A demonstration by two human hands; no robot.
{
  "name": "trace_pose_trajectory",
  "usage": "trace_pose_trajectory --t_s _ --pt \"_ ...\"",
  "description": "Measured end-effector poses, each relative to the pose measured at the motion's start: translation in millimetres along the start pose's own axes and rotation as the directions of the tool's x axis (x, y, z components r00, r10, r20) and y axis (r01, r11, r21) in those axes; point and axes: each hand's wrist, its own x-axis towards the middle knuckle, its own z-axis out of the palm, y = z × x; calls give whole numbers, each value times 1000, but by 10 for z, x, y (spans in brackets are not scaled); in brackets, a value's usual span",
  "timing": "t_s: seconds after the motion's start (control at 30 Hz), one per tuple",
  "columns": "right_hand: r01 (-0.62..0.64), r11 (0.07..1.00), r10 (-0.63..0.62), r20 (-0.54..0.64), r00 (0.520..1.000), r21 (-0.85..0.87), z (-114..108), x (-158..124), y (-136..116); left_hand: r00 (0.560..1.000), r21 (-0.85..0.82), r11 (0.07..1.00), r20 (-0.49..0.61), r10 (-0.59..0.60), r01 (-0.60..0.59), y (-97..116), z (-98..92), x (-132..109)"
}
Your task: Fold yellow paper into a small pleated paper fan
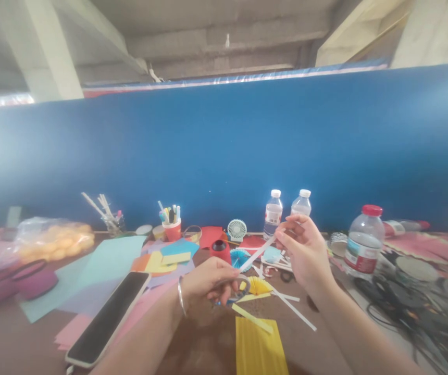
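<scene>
My left hand, with a silver bangle at the wrist, is closed around a ring-shaped roll of tape. A narrow white strip stretches from its fingertips up to my right hand, which pinches the strip's other end between thumb and fingers. Below the hands lies a pleated yellow paper fan, with several loose white strips to its right. A folded yellow sheet rests at the table's front, a pale yellow strip across its top. Behind the strip stands a blue pleated paper piece.
A phone lies on coloured paper at left, near a bag of orange-yellow balls. Behind are a pen cup, a small fan and water bottles. At right stand a red-capped bottle and black cables.
</scene>
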Motion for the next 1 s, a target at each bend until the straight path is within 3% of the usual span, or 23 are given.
trace_pose_trajectory --t_s 0.1,0.2,0.27,0.33,0.4,0.47,0.67,1.0 --pt "36 972 -48 -47 998 -232 -63 43 76 992 -11 998 -112 63 -65 17 -41 -21" --pt "195 797 -249 -17 968 -571 -82 47 84 966 123 986 -217 141 -116 48 -60 -64" --pt "332 642 -352 118 928 -691 -57 16 50 947 293 948 -251 200 -122 88 -47 -107" --pt "450 595 -301 335 893 -666 5 -45 13 923 475 874 -282 263 -104 139 -15 -155" --pt "492 654 -148 541 828 -575 95 -129 3 901 607 791 -298 314 -74 185 24 -197" --pt "446 720 -29 619 785 -532 190 -215 35 893 668 742 -297 337 -58 214 56 -223" --pt "368 754 -20 541 841 -544 291 -311 189 905 680 730 -263 334 -73 206 30 -224" --pt "134 840 145 455 879 -526 304 -321 5 885 727 686 -309 347 -15 130 55 -188"
